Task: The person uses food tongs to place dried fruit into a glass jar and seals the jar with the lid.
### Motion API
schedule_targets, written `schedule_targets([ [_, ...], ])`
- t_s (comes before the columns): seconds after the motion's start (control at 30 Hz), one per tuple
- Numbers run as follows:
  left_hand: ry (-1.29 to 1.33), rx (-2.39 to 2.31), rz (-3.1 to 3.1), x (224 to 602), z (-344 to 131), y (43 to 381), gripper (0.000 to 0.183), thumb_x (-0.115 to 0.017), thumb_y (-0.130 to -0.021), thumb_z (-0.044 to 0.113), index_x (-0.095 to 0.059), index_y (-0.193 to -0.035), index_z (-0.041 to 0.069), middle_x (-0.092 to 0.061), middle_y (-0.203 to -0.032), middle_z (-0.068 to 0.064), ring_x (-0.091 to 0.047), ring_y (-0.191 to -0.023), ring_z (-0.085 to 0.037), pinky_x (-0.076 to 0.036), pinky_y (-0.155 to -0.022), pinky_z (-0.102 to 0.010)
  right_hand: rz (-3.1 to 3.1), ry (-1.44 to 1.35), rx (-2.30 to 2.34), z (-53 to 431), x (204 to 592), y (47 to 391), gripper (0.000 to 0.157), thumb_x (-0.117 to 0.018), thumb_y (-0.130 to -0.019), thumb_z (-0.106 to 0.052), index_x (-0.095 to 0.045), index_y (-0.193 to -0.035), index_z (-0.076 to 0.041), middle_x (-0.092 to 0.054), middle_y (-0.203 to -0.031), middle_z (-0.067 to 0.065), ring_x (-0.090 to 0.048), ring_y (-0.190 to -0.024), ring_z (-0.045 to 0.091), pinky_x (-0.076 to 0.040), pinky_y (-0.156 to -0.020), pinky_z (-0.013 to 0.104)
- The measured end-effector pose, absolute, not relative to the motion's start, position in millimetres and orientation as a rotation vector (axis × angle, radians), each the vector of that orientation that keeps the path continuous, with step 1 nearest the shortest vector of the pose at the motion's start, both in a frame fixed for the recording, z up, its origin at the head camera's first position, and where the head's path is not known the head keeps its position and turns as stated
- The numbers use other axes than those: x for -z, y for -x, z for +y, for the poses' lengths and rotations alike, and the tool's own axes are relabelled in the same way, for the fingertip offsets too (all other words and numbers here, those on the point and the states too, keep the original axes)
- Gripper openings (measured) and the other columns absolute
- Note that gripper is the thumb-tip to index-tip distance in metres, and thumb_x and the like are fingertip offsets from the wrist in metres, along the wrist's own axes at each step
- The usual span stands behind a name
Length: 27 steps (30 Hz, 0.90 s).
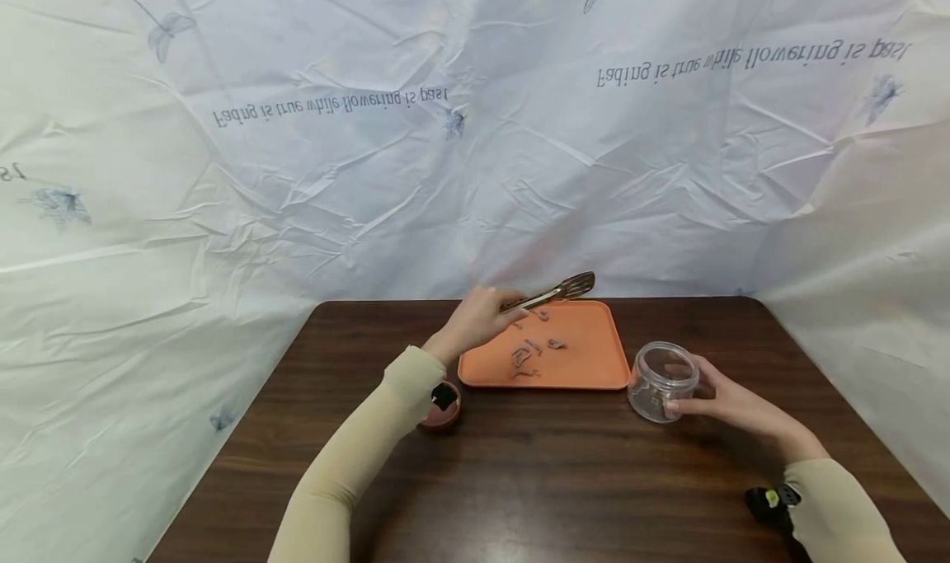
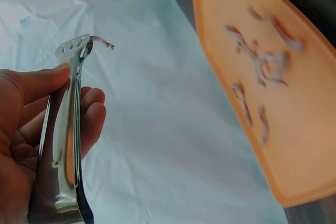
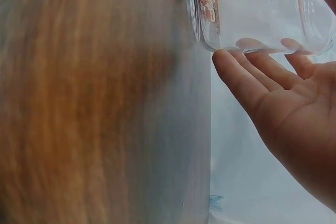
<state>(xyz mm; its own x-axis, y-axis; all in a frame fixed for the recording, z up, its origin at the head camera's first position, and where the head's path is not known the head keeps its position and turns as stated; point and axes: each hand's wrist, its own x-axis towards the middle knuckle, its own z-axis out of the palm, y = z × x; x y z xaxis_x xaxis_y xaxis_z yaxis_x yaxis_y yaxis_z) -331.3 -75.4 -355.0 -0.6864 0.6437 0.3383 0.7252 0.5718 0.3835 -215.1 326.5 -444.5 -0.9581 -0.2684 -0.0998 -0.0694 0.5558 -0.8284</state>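
Observation:
My left hand (image 1: 482, 316) grips metal serving tongs (image 2: 63, 145) with slotted ends, held over the back of an orange tray (image 1: 586, 365). In the left wrist view a thin brownish shred (image 2: 103, 42) sticks out from between the tong tips. Several similar curled shreds (image 1: 522, 355) lie on the tray. To the right of the tray, my right hand (image 1: 716, 398) holds a clear jar (image 1: 653, 394), thumb and fingers around its side. The jar is uncovered, and a small pinkish-brown piece (image 3: 207, 3) shows at its bottom in the right wrist view.
A reddish round lid or shallow dish (image 1: 441, 415) sits on the dark wooden table (image 1: 534, 472) near my left forearm, partly hidden by the wrist camera. White printed sheeting (image 1: 475, 175) hangs behind the table and along both sides.

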Motion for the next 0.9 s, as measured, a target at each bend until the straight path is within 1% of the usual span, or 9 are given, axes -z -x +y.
schedule_targets([
  [0.17, 1.243, 0.816, -2.596, 349.3, -50.6, 329.5, 0.040, -0.064, -0.100, 0.034, -0.067, -0.133, 0.010, -0.073, -0.117, -0.003, -0.071, -0.097, -0.011, -0.054, -0.090, -0.030, 2.584, 0.267, 1.342, 324.7, 445.3, 216.4, 0.093, -0.072, -0.095, -0.031, -0.010, -0.161, -0.010, -0.036, -0.154, 0.026, -0.034, -0.138, 0.046, -0.042, -0.095, 0.059],
  [0.3, 1.280, 0.815, -2.608, 345.3, -29.9, 325.4, 0.041, -0.063, -0.101, 0.034, -0.065, -0.135, 0.011, -0.070, -0.124, -0.004, -0.069, -0.106, -0.012, -0.053, -0.092, -0.028, 2.585, 0.279, 1.356, 324.2, 445.4, 217.4, 0.091, -0.072, -0.095, -0.030, -0.011, -0.160, -0.007, -0.036, -0.153, 0.027, -0.034, -0.138, 0.049, -0.043, -0.095, 0.060],
  [0.37, 1.301, 0.803, -2.608, 344.2, -19.5, 322.5, 0.041, -0.063, -0.101, 0.034, -0.065, -0.135, 0.012, -0.070, -0.125, -0.003, -0.070, -0.097, -0.009, -0.052, -0.090, -0.025, 2.581, 0.285, 1.366, 324.1, 445.3, 217.5, 0.091, -0.071, -0.096, -0.029, -0.010, -0.160, -0.007, -0.034, -0.154, 0.028, -0.032, -0.138, 0.052, -0.042, -0.095, 0.062],
  [0.43, 1.334, 0.810, -2.613, 344.3, -10.2, 319.0, 0.041, -0.062, -0.102, 0.035, -0.065, -0.137, 0.014, -0.075, -0.111, -0.003, -0.070, -0.079, -0.005, -0.053, -0.081, -0.021, 2.576, 0.280, 1.371, 323.7, 445.8, 217.2, 0.090, -0.071, -0.096, -0.029, -0.010, -0.160, -0.008, -0.032, -0.156, 0.027, -0.029, -0.139, 0.053, -0.041, -0.096, 0.063],
  [0.57, 1.419, 0.833, -2.607, 349.2, 4.2, 311.3, 0.041, -0.060, -0.102, 0.035, -0.064, -0.138, 0.016, -0.075, -0.093, 0.002, -0.051, -0.045, -0.002, -0.046, -0.065, -0.016, 2.567, 0.267, 1.377, 322.9, 447.5, 216.7, 0.091, -0.070, -0.097, -0.030, -0.009, -0.160, -0.009, -0.030, -0.157, 0.026, -0.027, -0.141, 0.053, -0.041, -0.096, 0.063],
  [0.6, 1.434, 0.839, -2.603, 351.2, 6.7, 309.8, 0.041, -0.060, -0.102, 0.035, -0.064, -0.138, 0.015, -0.074, -0.092, 0.002, -0.049, -0.045, -0.001, -0.045, -0.063, -0.016, 2.566, 0.264, 1.377, 322.6, 447.6, 216.7, 0.090, -0.070, -0.097, -0.030, -0.009, -0.160, -0.009, -0.030, -0.157, 0.026, -0.027, -0.141, 0.052, -0.041, -0.096, 0.063],
  [0.67, 1.451, 0.827, -2.596, 355.5, 10.4, 307.2, 0.039, -0.061, -0.102, 0.034, -0.065, -0.136, 0.015, -0.074, -0.103, 0.004, -0.050, -0.048, 0.002, -0.044, -0.064, -0.015, 2.563, 0.248, 1.378, 321.9, 447.6, 217.4, 0.090, -0.070, -0.097, -0.030, -0.009, -0.160, -0.009, -0.031, -0.156, 0.027, -0.029, -0.141, 0.051, -0.043, -0.095, 0.060],
  [0.77, 1.465, 0.805, -2.593, 361.8, 13.4, 304.0, 0.038, -0.061, -0.102, 0.035, -0.067, -0.134, 0.015, -0.073, -0.110, 0.004, -0.056, -0.057, 0.007, -0.046, -0.068, -0.013, 2.568, 0.241, 1.375, 320.6, 447.2, 219.5, 0.092, -0.070, -0.097, -0.031, -0.008, -0.161, -0.009, -0.032, -0.155, 0.028, -0.032, -0.139, 0.050, -0.044, -0.094, 0.059],
  [0.9, 1.500, 0.822, -2.588, 368.2, 14.3, 301.8, 0.038, -0.061, -0.101, 0.035, -0.068, -0.133, 0.015, -0.073, -0.113, 0.004, -0.059, -0.069, 0.011, -0.048, -0.074, -0.012, 2.580, 0.245, 1.362, 319.3, 446.9, 223.3, 0.092, -0.070, -0.097, -0.031, -0.008, -0.161, -0.008, -0.030, -0.154, 0.030, -0.032, -0.139, 0.050, -0.044, -0.094, 0.060],
])
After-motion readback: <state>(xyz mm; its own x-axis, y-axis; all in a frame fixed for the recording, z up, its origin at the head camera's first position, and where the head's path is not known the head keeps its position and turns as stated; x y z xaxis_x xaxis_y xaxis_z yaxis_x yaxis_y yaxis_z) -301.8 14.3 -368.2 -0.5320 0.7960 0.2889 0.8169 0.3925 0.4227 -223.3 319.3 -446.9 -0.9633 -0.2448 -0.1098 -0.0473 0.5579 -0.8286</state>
